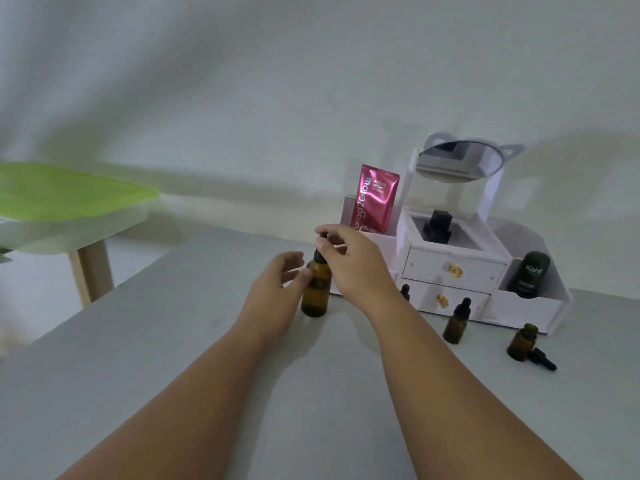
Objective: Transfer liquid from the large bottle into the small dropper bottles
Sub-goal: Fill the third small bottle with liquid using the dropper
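Note:
A large amber bottle (316, 293) stands upright on the grey table (173, 358). My right hand (349, 261) pinches its black dropper cap from above. My left hand (277, 285) is beside the bottle with fingers spread, its thumb touching the bottle's left side. To the right stand a small capped amber dropper bottle (456, 323) and an uncapped small amber bottle (521, 342), whose black dropper (543, 359) lies on the table next to it. Another small dropper bottle (405, 292) peeks out behind my right wrist.
A white cosmetic organizer (457, 268) with two drawers and a round mirror (446, 161) stands at the back right. It holds a pink sachet (374, 199), a black bottle (437, 226) and a dark tube (530, 273). A green-topped stool (69, 202) stands at left.

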